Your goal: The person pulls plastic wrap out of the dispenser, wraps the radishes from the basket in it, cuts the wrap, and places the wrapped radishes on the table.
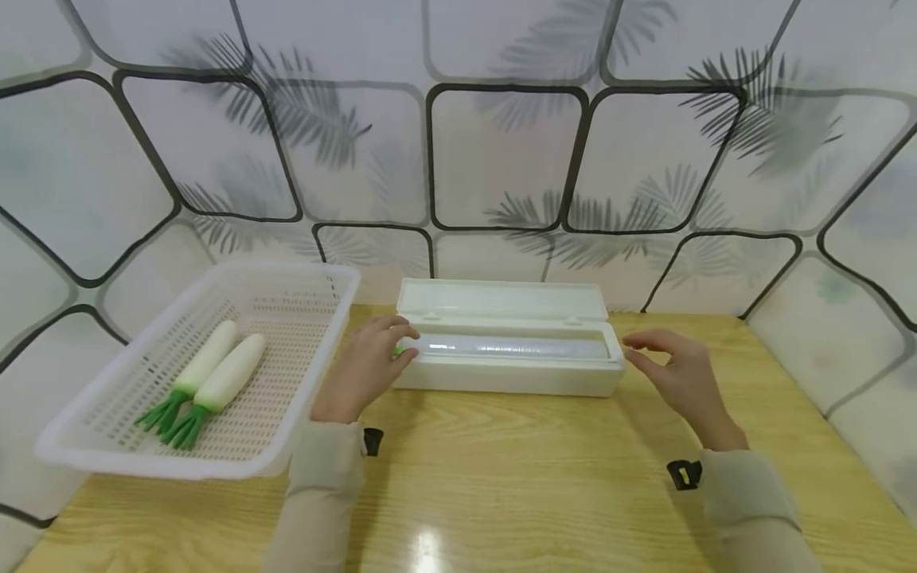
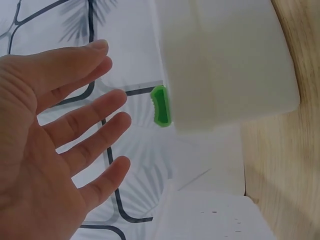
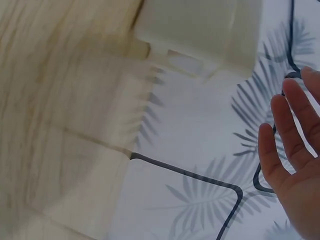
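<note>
A long white box (image 1: pixel 509 378) with its lid (image 1: pixel 501 300) raised stands on the table near the wall. Inside lies a shiny, clear roll (image 1: pixel 512 347), which looks like plastic wrap. A small green tab (image 2: pixel 161 106) sticks out at the box's left end. My left hand (image 1: pixel 368 362) is beside that end, its fingers spread and apart from the tab in the left wrist view. Just off the opposite end, my right hand (image 1: pixel 673 374) holds nothing, with its fingers loosely extended in the right wrist view.
At the left stands a white perforated basket (image 1: pixel 304 382). Two white radishes with green tops, one nearer (image 1: pixel 232 374) and one farther (image 1: pixel 208 358), lie in it. A patterned wall (image 1: pixel 505 159) rises behind the wooden table (image 1: pixel 501 477).
</note>
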A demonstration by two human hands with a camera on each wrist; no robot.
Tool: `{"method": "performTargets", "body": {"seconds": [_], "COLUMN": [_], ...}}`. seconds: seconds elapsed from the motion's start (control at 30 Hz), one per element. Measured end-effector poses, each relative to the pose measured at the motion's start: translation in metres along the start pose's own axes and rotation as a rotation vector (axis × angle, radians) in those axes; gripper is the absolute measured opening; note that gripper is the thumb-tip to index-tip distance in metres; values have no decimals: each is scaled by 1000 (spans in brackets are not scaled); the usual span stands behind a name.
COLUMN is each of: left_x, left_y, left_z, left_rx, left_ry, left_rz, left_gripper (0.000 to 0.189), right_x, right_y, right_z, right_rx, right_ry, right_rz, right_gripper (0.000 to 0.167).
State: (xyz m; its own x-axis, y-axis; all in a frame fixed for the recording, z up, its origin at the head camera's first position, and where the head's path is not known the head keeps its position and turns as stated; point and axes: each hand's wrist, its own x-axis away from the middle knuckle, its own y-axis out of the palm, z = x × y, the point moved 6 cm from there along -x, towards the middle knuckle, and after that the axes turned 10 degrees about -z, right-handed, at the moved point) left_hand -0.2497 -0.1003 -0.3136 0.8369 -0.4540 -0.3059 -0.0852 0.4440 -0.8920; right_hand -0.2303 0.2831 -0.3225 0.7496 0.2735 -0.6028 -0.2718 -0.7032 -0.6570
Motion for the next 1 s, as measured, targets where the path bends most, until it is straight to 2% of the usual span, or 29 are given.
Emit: {"method": "performTargets", "body": {"seconds": [0.17,0.27,0.5,0.8,1.0], "left_x": [-3,-5,-4,-3,-4], "left_y": [7,10,10,15,17], "left_z": [-2,-3,-8,-12,-16], "left_rx": [0,-11,-33,-37,-14], "left_ry": [11,19,-26,-34,-53], "left_rz": [-15,-16,-36,-115,-135], "left_gripper": [17,17,19,17,14], "right_x": [-1,-2,-8,-12,-16], "right_y": [8,13,23,32,36], "right_z": [0,-1,0,4,2], "right_rx": [83,111,174,157,167], "right_ry": [-94,-119,-119,-134,-167], "right_rz": [5,-10,-83,-138,-176], "right_gripper": [31,33,34,35,37]}}
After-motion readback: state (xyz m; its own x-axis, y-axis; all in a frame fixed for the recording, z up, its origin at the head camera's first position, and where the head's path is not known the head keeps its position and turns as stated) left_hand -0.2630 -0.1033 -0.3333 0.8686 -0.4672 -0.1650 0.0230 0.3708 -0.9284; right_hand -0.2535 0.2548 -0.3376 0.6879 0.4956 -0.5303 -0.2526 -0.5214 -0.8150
